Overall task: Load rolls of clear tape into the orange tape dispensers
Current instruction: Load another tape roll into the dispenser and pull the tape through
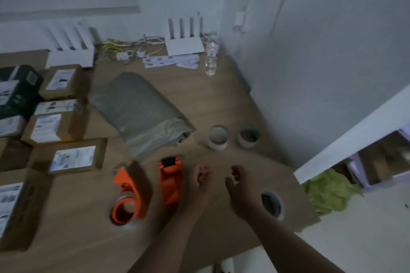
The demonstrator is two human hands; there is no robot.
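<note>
Two orange tape dispensers lie on the wooden table (221, 99). The left dispenser (127, 195) has a clear tape roll around its hub. The second dispenser (170, 178) lies just left of my left hand (200, 178), whose fingers are curled with nothing visible in them. My right hand (240, 186) hovers beside it, fingers loosely apart and empty. Two tape rolls (218, 137) (249, 136) stand side by side beyond my hands. A third roll (273, 204) lies near the table's right edge, right of my right wrist.
A grey padded bag (137, 111) lies in the table's middle. Several labelled cardboard parcels (55, 126) fill the left side. Routers (185, 46), cables and a water bottle (211, 57) stand at the back. The table's right edge is angled; green cloth (328, 190) lies on the floor.
</note>
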